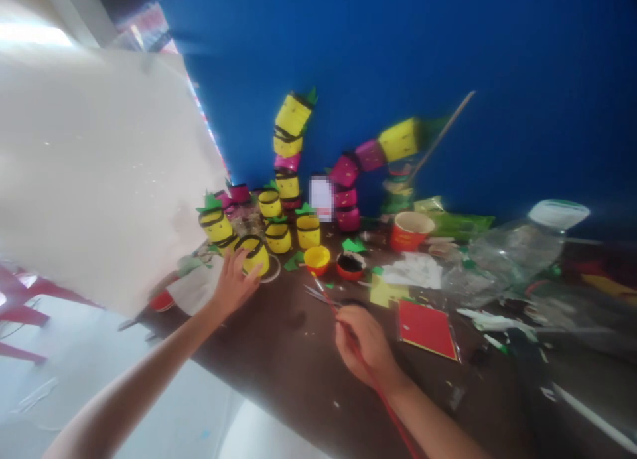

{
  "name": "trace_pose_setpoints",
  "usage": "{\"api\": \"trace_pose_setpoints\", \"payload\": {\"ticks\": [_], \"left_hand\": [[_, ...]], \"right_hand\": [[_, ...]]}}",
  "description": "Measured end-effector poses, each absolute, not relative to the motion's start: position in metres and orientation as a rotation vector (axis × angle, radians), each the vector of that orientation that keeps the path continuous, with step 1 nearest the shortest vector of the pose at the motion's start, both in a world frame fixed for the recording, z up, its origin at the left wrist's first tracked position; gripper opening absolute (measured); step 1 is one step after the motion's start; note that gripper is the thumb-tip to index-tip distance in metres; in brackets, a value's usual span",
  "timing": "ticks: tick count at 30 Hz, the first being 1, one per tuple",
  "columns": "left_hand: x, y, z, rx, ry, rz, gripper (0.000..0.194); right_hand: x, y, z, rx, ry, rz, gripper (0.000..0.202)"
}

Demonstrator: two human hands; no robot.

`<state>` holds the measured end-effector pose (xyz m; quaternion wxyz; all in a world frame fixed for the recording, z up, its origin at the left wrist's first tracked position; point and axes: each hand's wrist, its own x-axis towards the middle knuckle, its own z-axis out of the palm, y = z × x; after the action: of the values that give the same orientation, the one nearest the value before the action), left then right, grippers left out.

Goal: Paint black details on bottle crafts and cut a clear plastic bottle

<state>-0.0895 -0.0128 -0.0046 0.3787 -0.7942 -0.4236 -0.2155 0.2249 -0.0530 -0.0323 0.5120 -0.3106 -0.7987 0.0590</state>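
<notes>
My left hand (235,281) is closed around a small yellow cup (256,255) with a black painted rim, its fingers at the cup's left side and front. My right hand (365,343) grips a paintbrush (358,345) with a long red handle. The brush's yellow tip points at a red-sided pot of yellow paint (317,257), close to its front edge. Right beside that pot stands a pot of black paint (351,265). Scissors (321,294) lie just ahead of my right hand, partly hidden by it. More yellow cups (308,232) with green paper leaves stand behind.
Tall stacks of yellow and magenta cups (293,114) rise against the blue wall (348,48). A red paper cup (412,232), crumpled tissue (413,270), a red card pack (428,329) and a clear plastic bottle (517,250) occupy the right side. Paper scraps dot the brown table (279,346).
</notes>
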Motion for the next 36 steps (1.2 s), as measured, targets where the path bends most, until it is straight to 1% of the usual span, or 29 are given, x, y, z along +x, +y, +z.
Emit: {"api": "trace_pose_setpoints", "payload": {"ticks": [8,15,28,36], "left_hand": [[-0.0813,-0.0111,-0.0084,-2.115,-1.053,-0.619,0.049],[-0.083,-0.0116,-0.0072,-2.089,-1.078,-0.52,0.046],[-0.0878,-0.0133,-0.0049,-2.056,-1.092,-0.484,0.049],[-0.0884,-0.0116,-0.0062,-2.062,-1.039,-0.563,0.048]], "right_hand": [[0.2248,-0.0531,-0.0286,-0.739,-1.926,0.126,0.02],[0.2245,-0.0535,-0.028,-0.752,-1.921,0.156,0.019],[0.2247,-0.0532,-0.0302,-0.741,-1.913,0.113,0.019],[0.224,-0.0529,-0.0287,-0.737,-1.924,0.107,0.018]]}}
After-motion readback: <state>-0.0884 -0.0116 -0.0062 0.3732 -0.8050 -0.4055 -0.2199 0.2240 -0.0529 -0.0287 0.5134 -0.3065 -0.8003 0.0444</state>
